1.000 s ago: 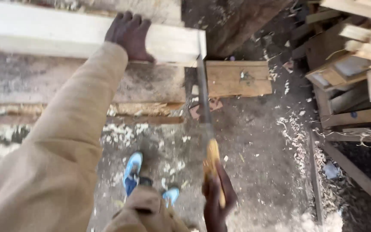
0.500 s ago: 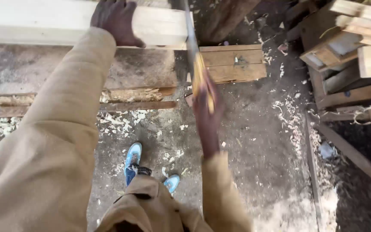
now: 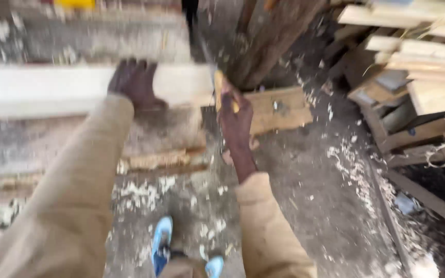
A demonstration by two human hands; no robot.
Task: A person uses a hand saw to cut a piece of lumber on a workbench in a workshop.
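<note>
A long pale wooden plank [image 3: 42,90] lies across a rough workbench [image 3: 104,44]. My left hand [image 3: 135,82] presses flat on the plank near its right end. My right hand [image 3: 234,121] grips the yellow handle of a handsaw [image 3: 217,87], whose thin blade runs up past the plank's right end. The view is blurred by motion. Both my arms wear tan sleeves.
A short board with a metal fitting [image 3: 276,108] lies right of the saw. Stacked timber and offcuts [image 3: 418,67] crowd the right side. Sawdust and shavings [image 3: 346,164] cover the dirt floor. My blue shoes [image 3: 163,244] stand below.
My right hand has pushed the saw forward and up along the plank's right end. The view has tilted so the plank sits lower in the picture. My left hand stays on the plank.
</note>
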